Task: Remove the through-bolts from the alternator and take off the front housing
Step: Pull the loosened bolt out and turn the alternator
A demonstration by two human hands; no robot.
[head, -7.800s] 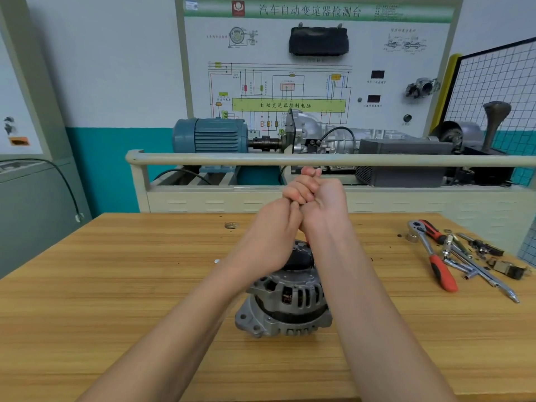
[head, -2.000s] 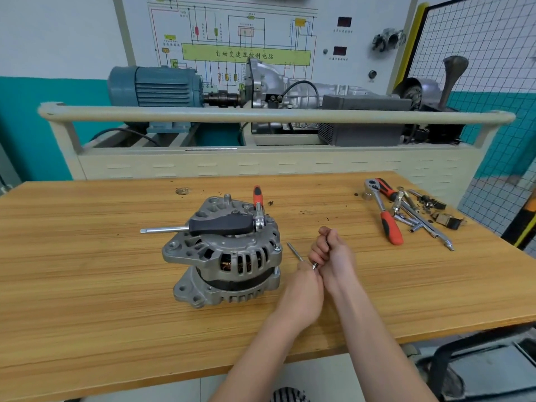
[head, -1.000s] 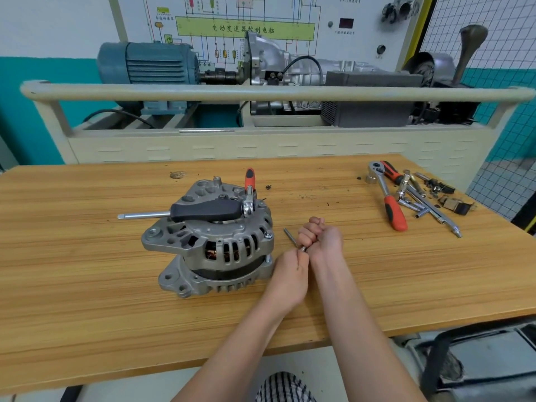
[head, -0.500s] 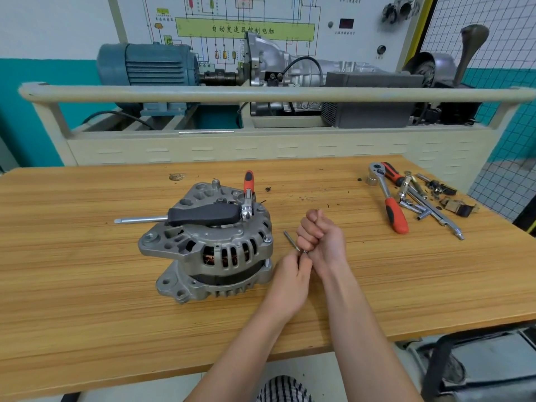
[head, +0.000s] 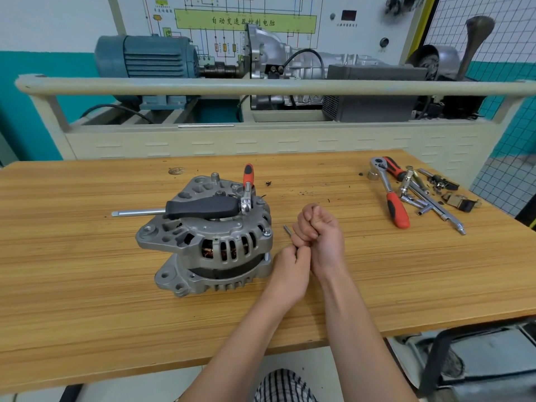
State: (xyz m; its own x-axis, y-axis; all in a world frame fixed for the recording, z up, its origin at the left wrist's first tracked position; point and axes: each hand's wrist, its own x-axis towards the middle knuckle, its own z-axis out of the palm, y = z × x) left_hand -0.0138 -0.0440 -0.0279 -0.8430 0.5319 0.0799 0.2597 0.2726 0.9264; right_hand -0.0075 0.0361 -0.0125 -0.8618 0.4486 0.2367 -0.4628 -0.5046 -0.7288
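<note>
The grey alternator (head: 208,245) stands on the wooden table (head: 87,300), with copper windings showing through its slots. A black-handled driver (head: 200,209) and a small orange-handled ratchet (head: 248,187) lie across its top. One through-bolt head (head: 267,233) sits in the housing's right edge. Just right of the alternator both my hands are curled around a loose thin through-bolt (head: 287,229). My right hand (head: 319,230) grips it in a fist and only its tip sticks out to the left. My left hand (head: 290,264) pinches at its lower end, which is hidden.
At the table's far right lie an orange-handled ratchet (head: 396,204), extension bars and sockets (head: 429,198), and small parts (head: 461,203). A beige rail (head: 261,86) and a training bench with a blue motor (head: 145,59) stand behind the table.
My hands came down from above the alternator to its right side, holding the bolt. In the last second my right fist rose a little over the left hand.
</note>
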